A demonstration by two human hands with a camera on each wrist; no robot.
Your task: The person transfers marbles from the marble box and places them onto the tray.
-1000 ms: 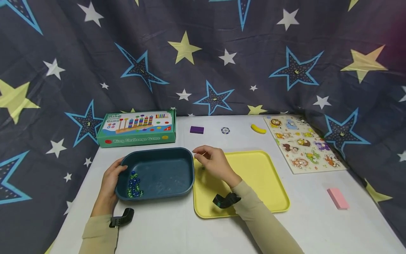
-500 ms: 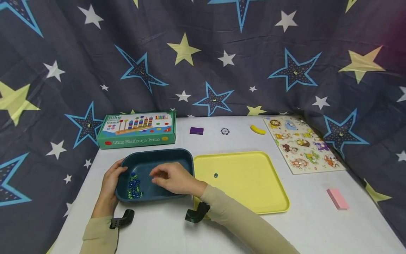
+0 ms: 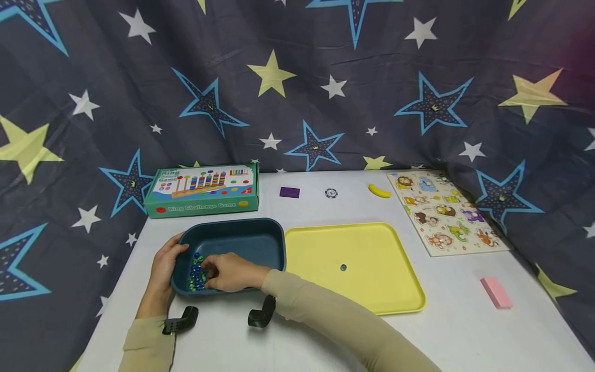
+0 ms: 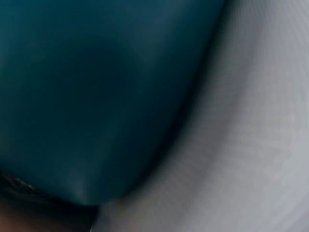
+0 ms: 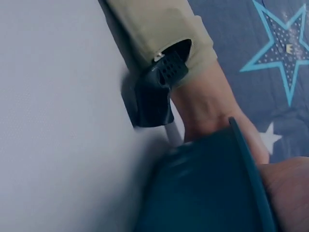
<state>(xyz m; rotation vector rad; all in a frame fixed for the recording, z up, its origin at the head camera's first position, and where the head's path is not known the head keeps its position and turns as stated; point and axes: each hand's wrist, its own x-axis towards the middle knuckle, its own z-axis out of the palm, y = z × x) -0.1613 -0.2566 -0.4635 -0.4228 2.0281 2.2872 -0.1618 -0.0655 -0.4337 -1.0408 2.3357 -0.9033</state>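
A dark teal bin (image 3: 251, 248) sits on the table, with several blue and green glass marbles (image 3: 195, 274) gathered at its left end. At that end my left hand (image 3: 162, 263) grips the rim, thumb over the edge. My right hand (image 3: 230, 272) reaches into the bin at the marbles, its thumb and forefinger apart; the other fingers are partly hidden. One marble (image 3: 343, 267) lies on the yellow tray (image 3: 372, 243) beside the bin. The bin's outer wall (image 4: 87, 96) fills much of the left wrist view. In the right wrist view, the bin's wall (image 5: 203, 188) partly hides my left hand (image 5: 251, 137).
Behind the bin stands a green ring game box (image 3: 202, 199). A purple block (image 3: 290, 192), a poker chip (image 3: 331, 193) and a toy banana (image 3: 379, 191) lie along the back. To the right are an animal puzzle board (image 3: 443, 212) and a pink block (image 3: 496, 292).
My right hand has moved left from above the tray's edge down to the marbles in the bin. The lone marble has rolled right across the tray. My left hand keeps its grip.
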